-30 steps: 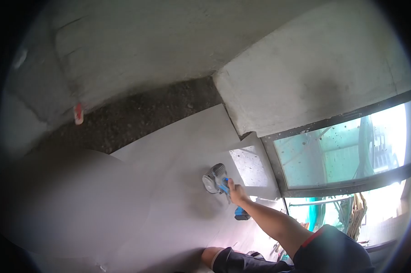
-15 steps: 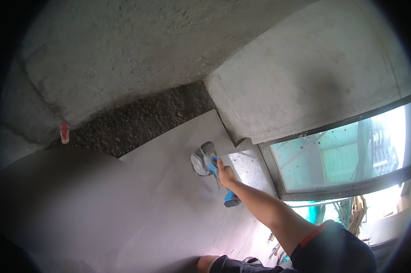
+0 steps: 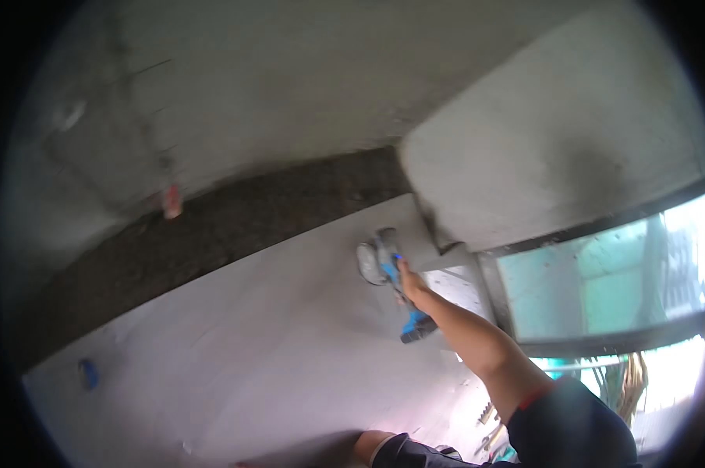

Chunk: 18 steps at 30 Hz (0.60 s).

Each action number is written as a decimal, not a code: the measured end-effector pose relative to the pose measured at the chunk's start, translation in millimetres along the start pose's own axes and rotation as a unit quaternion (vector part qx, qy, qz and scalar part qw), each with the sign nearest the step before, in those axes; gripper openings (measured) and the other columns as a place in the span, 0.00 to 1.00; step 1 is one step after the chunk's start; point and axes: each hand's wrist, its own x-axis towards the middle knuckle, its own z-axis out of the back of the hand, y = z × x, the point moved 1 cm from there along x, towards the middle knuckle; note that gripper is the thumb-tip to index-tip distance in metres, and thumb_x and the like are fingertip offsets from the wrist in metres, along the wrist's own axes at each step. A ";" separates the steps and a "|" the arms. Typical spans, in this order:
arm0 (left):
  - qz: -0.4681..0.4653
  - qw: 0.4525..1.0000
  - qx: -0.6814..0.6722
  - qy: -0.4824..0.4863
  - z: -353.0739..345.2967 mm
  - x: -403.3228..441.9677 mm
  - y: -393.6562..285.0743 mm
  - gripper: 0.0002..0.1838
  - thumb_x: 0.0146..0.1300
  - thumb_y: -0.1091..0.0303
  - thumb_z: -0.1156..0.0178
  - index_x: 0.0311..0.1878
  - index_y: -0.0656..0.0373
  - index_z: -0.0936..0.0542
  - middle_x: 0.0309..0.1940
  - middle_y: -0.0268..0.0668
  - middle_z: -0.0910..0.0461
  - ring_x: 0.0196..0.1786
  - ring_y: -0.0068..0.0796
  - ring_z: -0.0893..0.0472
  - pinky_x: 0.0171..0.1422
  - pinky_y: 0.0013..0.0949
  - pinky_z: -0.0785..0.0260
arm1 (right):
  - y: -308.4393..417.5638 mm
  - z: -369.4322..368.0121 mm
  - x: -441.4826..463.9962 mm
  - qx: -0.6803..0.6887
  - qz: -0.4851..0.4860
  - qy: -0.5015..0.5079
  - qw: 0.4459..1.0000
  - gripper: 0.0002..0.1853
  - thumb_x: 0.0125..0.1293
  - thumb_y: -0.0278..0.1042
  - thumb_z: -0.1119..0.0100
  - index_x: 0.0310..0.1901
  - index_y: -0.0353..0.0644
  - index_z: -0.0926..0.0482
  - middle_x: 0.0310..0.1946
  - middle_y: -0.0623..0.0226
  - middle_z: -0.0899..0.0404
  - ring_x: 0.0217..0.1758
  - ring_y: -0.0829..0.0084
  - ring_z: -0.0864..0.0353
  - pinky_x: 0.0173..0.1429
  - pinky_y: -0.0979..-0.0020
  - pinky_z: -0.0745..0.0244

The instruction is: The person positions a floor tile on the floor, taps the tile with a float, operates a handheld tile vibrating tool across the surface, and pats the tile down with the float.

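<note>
My right hand [image 3: 411, 282] is wrapped round the grip of a blue-and-grey cordless tile vibrator [image 3: 389, 269]. Its round pale pad faces left, close over a large grey tile [image 3: 274, 327]; blur hides whether the pad touches. The dark battery end points down toward my forearm. Dark, rough mortar [image 3: 290, 187] runs along the tile's far edge. My left hand is out of the picture.
A small blue object [image 3: 88, 374] lies on the tile at left. Beyond the mortar rises a rough grey wall [image 3: 290, 78], with a red piece [image 3: 171, 203] at its foot. A framed glass panel [image 3: 594, 273] stands at right; my knee [image 3: 376, 446] shows below.
The view has swung, so the tile, hand and vibrator sit further right. A dark blurred patch at left is gone, leaving the small blue object visible. My right hand keeps its grip.
</note>
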 end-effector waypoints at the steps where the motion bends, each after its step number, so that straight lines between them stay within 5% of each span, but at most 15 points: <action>1: -0.047 0.988 0.144 0.006 7.8 8.2 -0.9 0.32 0.78 0.47 0.58 0.80 0.49 0.43 0.82 0.35 0.48 0.83 0.43 0.50 0.82 0.63 0.63 | -0.1 -5.0 -21.5 0.043 -0.019 0.015 0.999 0.42 0.69 0.81 0.70 0.27 0.44 0.28 0.15 0.66 0.31 0.16 0.69 0.27 0.23 0.65 0.29; 2: -0.129 0.925 0.355 0.025 16.9 18.8 -3.9 0.33 0.78 0.47 0.57 0.80 0.49 0.43 0.82 0.36 0.49 0.83 0.43 0.51 0.82 0.63 0.63 | -11.4 -12.3 -43.2 0.035 -0.034 0.013 0.999 0.43 0.68 0.82 0.71 0.26 0.44 0.28 0.15 0.66 0.30 0.16 0.69 0.26 0.23 0.66 0.29; 3: -0.149 0.922 0.357 0.030 -4.3 13.4 3.0 0.33 0.78 0.47 0.57 0.80 0.49 0.43 0.82 0.36 0.49 0.83 0.43 0.51 0.82 0.63 0.63 | -43.4 -18.0 -47.7 0.000 -0.031 0.032 0.999 0.46 0.66 0.85 0.74 0.26 0.44 0.26 0.17 0.64 0.27 0.17 0.69 0.26 0.26 0.65 0.28; 4: -0.254 0.685 0.680 0.059 -21.7 -1.0 33.4 0.37 0.77 0.43 0.59 0.80 0.56 0.47 0.82 0.43 0.51 0.83 0.47 0.53 0.82 0.59 0.63 | -62.3 -23.4 -78.5 -0.118 0.014 0.048 0.992 0.49 0.64 0.87 0.77 0.26 0.43 0.23 0.19 0.61 0.23 0.18 0.68 0.24 0.30 0.64 0.25; 5: -0.313 0.333 0.887 0.063 -34.9 -18.4 63.7 0.42 0.76 0.40 0.61 0.79 0.64 0.51 0.81 0.51 0.54 0.83 0.51 0.54 0.83 0.56 0.62 | -93.9 -41.5 -94.7 -0.205 0.009 -0.029 0.978 0.54 0.63 0.88 0.82 0.20 0.39 0.22 0.17 0.58 0.22 0.23 0.64 0.17 0.35 0.59 0.22; 6: -0.309 -0.073 0.947 0.044 -40.4 -25.4 77.4 0.47 0.76 0.36 0.63 0.79 0.71 0.55 0.80 0.58 0.56 0.83 0.55 0.56 0.84 0.52 0.62 | -121.3 -55.2 -115.8 -0.255 0.051 -0.025 0.965 0.55 0.64 0.86 0.83 0.23 0.37 0.20 0.20 0.53 0.20 0.29 0.58 0.15 0.41 0.56 0.22; 8: -0.311 -0.108 0.943 0.036 -27.7 -7.6 66.9 0.49 0.74 0.33 0.66 0.80 0.69 0.57 0.81 0.56 0.57 0.83 0.53 0.57 0.84 0.51 0.62 | -135.4 -83.6 -144.7 -0.318 0.100 -0.019 0.943 0.55 0.66 0.83 0.83 0.28 0.33 0.18 0.26 0.46 0.17 0.39 0.48 0.14 0.49 0.50 0.24; 13: -0.268 -0.089 0.959 0.020 -32.4 0.9 75.3 0.51 0.72 0.30 0.70 0.80 0.68 0.58 0.82 0.53 0.60 0.84 0.49 0.60 0.85 0.49 0.64 | -111.2 -134.9 -172.3 -0.349 0.056 0.016 0.935 0.54 0.70 0.78 0.84 0.43 0.30 0.16 0.42 0.30 0.20 0.56 0.33 0.23 0.61 0.44 0.31; 18: -0.258 -0.086 0.962 0.004 -41.4 -8.5 85.0 0.50 0.73 0.32 0.69 0.80 0.68 0.59 0.82 0.54 0.60 0.84 0.50 0.60 0.85 0.49 0.64 | -73.6 -167.3 -171.4 -0.384 0.119 -0.023 0.915 0.52 0.72 0.74 0.84 0.38 0.31 0.17 0.42 0.30 0.20 0.54 0.31 0.24 0.61 0.42 0.33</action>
